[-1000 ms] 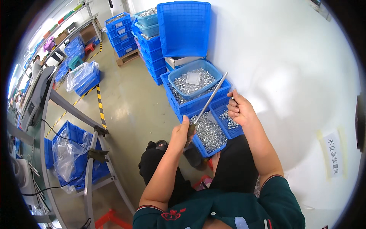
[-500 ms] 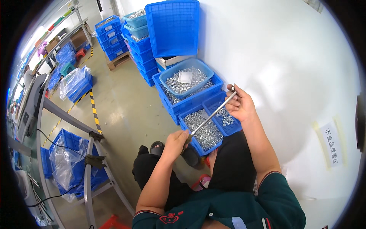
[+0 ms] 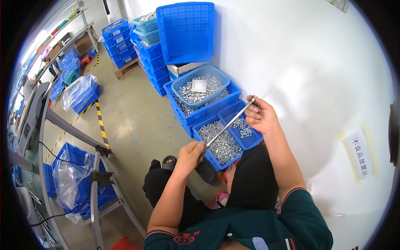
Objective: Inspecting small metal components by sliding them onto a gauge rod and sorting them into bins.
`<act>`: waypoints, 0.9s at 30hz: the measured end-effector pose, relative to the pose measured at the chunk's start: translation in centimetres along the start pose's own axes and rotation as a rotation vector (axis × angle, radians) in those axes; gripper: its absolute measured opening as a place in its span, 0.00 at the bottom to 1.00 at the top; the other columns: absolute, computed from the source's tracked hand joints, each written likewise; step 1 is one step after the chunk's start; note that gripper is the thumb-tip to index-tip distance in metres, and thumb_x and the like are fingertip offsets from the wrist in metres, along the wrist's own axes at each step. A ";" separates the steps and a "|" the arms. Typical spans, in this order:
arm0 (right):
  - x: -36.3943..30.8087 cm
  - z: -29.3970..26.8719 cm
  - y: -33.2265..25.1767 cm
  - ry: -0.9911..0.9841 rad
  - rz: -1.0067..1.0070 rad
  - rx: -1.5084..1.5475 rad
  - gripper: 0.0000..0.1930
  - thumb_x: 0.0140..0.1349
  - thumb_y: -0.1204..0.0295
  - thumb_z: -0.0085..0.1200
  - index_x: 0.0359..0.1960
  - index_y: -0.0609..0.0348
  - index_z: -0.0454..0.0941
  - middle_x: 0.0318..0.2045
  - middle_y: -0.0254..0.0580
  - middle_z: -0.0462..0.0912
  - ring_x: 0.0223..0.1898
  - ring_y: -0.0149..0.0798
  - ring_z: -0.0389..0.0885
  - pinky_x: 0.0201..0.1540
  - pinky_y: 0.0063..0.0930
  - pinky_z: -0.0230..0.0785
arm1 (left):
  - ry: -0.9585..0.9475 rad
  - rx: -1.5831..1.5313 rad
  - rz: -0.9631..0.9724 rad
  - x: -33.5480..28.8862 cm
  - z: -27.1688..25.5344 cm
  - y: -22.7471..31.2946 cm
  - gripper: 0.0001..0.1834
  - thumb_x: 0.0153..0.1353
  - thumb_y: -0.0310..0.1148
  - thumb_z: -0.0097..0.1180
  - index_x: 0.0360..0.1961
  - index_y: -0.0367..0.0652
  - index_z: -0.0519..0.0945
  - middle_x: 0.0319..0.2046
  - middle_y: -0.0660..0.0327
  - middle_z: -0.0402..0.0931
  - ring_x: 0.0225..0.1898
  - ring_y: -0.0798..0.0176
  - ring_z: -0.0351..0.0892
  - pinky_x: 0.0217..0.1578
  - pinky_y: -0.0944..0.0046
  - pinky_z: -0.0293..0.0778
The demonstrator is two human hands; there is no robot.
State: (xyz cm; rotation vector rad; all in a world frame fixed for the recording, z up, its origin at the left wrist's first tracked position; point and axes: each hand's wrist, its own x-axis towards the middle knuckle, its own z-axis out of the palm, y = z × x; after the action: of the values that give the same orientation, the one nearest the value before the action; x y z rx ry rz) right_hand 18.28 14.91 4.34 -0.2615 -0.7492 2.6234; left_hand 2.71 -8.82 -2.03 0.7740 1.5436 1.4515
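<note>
Fingers of the left hand (image 3: 189,153) grasp the near end of a thin metal rod (image 3: 228,126); the right hand (image 3: 261,116) pinches its far end. It slants above two blue bins (image 3: 246,141) of small metal parts.

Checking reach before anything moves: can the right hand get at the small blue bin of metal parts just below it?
Probably yes: the right hand hovers right above the small blue bin, nothing between, but it holds the metal rod.

Both our bare forearms reach forward, elbows bent. Our left hand (image 3: 189,153) is curled in a closed grip; our right hand (image 3: 260,116), farther out, pinches with its fingertips.
</note>
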 end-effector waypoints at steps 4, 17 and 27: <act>0.3 0.5 -0.1 0.072 -0.076 -0.182 0.12 0.65 0.65 0.41 0.38 0.61 0.72 0.16 0.29 0.63 0.14 0.21 0.56 0.14 0.13 0.50 | -0.042 0.028 -0.085 0.1 -0.1 -0.1 0.18 0.64 0.42 0.43 0.33 0.37 0.77 0.17 0.67 0.68 0.18 0.75 0.63 0.19 0.73 0.58; 1.7 2.0 1.2 0.342 -0.569 -0.672 0.13 0.63 0.64 0.48 0.33 0.63 0.74 0.13 0.26 0.61 0.12 0.18 0.52 0.13 0.14 0.43 | -0.188 -0.234 -0.209 0.9 2.1 0.7 0.19 0.65 0.44 0.41 0.25 0.40 0.72 0.15 0.66 0.65 0.14 0.74 0.60 0.14 0.74 0.55; 1.3 1.3 -0.2 0.227 -0.380 -0.579 0.13 0.65 0.64 0.44 0.37 0.63 0.72 0.16 0.28 0.62 0.15 0.19 0.55 0.16 0.14 0.48 | -0.175 -0.223 -0.226 1.7 2.5 0.2 0.19 0.65 0.45 0.41 0.25 0.41 0.72 0.13 0.66 0.65 0.11 0.74 0.60 0.12 0.74 0.54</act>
State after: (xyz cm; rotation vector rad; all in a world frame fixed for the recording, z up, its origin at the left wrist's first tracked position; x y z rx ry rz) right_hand 16.79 14.99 5.46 -0.5099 -1.3151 1.9380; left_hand 4.19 -6.13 -1.99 0.5590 1.2678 1.3240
